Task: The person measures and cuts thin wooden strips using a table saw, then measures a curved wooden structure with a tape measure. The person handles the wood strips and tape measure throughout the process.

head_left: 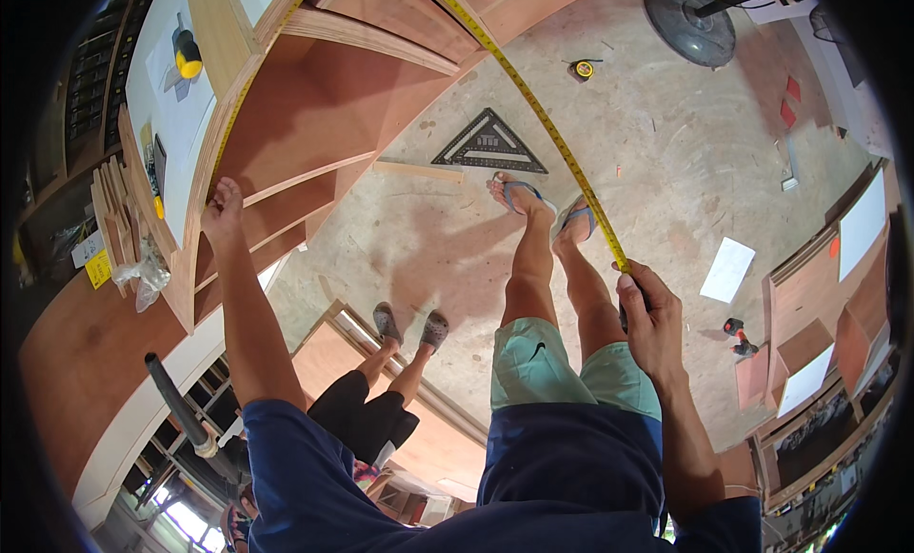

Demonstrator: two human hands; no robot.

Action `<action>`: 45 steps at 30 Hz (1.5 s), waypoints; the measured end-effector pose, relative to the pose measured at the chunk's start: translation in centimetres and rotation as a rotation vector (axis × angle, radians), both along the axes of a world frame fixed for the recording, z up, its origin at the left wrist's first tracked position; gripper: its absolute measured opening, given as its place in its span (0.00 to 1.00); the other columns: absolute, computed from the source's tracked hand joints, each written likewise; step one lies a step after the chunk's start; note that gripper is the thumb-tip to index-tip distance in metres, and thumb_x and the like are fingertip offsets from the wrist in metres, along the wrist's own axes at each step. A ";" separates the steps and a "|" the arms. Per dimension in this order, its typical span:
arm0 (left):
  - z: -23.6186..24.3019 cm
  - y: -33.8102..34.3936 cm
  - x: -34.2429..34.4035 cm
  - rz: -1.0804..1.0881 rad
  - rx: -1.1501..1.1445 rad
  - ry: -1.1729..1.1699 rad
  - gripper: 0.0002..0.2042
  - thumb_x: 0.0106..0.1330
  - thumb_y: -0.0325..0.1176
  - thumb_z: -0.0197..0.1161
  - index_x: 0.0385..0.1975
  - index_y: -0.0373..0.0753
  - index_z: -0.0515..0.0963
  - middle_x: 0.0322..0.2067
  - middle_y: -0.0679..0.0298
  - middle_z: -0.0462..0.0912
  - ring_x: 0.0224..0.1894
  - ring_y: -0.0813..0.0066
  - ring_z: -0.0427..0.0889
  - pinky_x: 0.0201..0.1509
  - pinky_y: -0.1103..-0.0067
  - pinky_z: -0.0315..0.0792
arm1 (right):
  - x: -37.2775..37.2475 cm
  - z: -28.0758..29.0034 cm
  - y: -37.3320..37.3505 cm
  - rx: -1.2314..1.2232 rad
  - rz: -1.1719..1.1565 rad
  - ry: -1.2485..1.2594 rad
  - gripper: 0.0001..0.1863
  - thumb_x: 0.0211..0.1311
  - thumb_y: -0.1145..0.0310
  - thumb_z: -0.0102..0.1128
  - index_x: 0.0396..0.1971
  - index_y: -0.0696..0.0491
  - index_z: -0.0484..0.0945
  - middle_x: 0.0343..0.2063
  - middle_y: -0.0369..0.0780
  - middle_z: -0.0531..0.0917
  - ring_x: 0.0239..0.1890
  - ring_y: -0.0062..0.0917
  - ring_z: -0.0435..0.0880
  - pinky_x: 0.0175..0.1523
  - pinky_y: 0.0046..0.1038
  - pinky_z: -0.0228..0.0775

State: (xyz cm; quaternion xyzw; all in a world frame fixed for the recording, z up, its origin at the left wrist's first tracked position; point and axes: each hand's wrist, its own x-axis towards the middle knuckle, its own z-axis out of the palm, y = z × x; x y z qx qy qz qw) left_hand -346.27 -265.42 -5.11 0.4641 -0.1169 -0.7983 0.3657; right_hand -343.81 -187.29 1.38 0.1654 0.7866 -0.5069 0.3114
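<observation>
My left hand point(223, 207) is curled at the front edge of a plywood cabinet point(276, 115), fingertips pinching a narrow yellow tape point(241, 106) lying along that edge. My right hand point(647, 315) grips a tape measure, its case mostly hidden, thumb on the extended yellow blade point(533, 106), which runs up past the upper edge of view. On the cabinet's white top panel point(152, 77) lie yellow-and-black hand tools point(188, 56). Stacked wooden strips point(114, 210) and a crumpled plastic bag point(152, 272) sit just left of my left hand.
Another person's legs in grey clogs point(386, 323) stand at lower left. On the concrete floor point(685, 163) lie a black triangular square point(487, 148), a small tape measure point(581, 69), a white sheet point(725, 267) and a drill point(738, 332). A round stand base point(685, 20) is upper right; panels point(809, 296) line the right.
</observation>
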 end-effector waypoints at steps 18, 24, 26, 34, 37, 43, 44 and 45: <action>-1.8 0.6 0.0 -0.038 -0.023 0.072 0.08 0.80 0.28 0.45 0.40 0.37 0.73 0.32 0.60 0.78 0.40 0.62 0.84 0.61 0.53 0.77 | -0.5 0.2 -0.2 -0.022 -0.029 -0.038 0.17 0.78 0.65 0.58 0.52 0.63 0.83 0.29 0.36 0.79 0.25 0.14 0.73 0.30 0.22 0.65; -2.6 1.0 0.1 -0.098 -0.117 0.103 0.09 0.79 0.28 0.45 0.37 0.37 0.73 0.28 0.61 0.78 0.40 0.63 0.85 0.63 0.54 0.75 | -1.1 0.7 0.4 0.005 -0.031 -0.025 0.17 0.78 0.64 0.58 0.53 0.63 0.83 0.29 0.36 0.78 0.25 0.14 0.73 0.29 0.22 0.65; -2.3 0.8 0.0 -0.074 -0.118 0.076 0.09 0.79 0.28 0.45 0.37 0.38 0.73 0.28 0.61 0.78 0.40 0.63 0.85 0.64 0.54 0.75 | -1.2 0.7 0.8 0.030 0.000 0.012 0.17 0.78 0.64 0.58 0.53 0.63 0.83 0.30 0.36 0.78 0.25 0.14 0.73 0.29 0.22 0.65; -2.4 0.8 -0.7 0.005 -0.127 0.001 0.10 0.80 0.28 0.45 0.40 0.37 0.76 0.35 0.59 0.84 0.46 0.62 0.86 0.67 0.53 0.75 | -1.3 1.2 0.8 0.009 -0.037 -0.009 0.17 0.78 0.64 0.59 0.53 0.63 0.83 0.30 0.37 0.79 0.25 0.14 0.73 0.30 0.22 0.65; -2.6 1.5 -0.9 -0.001 -0.112 0.017 0.11 0.80 0.29 0.45 0.44 0.36 0.77 0.38 0.58 0.85 0.50 0.61 0.85 0.67 0.53 0.75 | -1.6 1.4 0.7 0.024 -0.031 -0.003 0.17 0.77 0.65 0.59 0.53 0.63 0.83 0.30 0.37 0.79 0.26 0.14 0.73 0.30 0.22 0.65; -1.1 -1.5 1.6 -0.165 0.115 0.213 0.12 0.82 0.32 0.45 0.47 0.37 0.78 0.49 0.58 0.84 0.56 0.61 0.83 0.66 0.52 0.75 | -1.6 0.4 2.2 0.023 -0.026 0.077 0.15 0.77 0.66 0.58 0.51 0.63 0.83 0.29 0.35 0.78 0.26 0.13 0.72 0.30 0.22 0.64; -1.6 -0.2 0.7 -0.119 0.064 0.159 0.12 0.82 0.32 0.44 0.48 0.37 0.77 0.50 0.59 0.84 0.58 0.61 0.82 0.66 0.52 0.76 | -0.7 0.0 2.4 0.030 -0.039 0.085 0.15 0.77 0.66 0.58 0.51 0.63 0.83 0.28 0.35 0.78 0.26 0.14 0.71 0.30 0.22 0.63; -2.7 2.2 -0.8 -0.067 -0.053 0.047 0.13 0.83 0.33 0.44 0.50 0.37 0.77 0.52 0.59 0.84 0.59 0.61 0.81 0.66 0.51 0.76 | -0.8 0.8 2.1 0.084 -0.051 0.061 0.16 0.77 0.65 0.59 0.52 0.62 0.83 0.28 0.34 0.77 0.26 0.14 0.71 0.30 0.22 0.63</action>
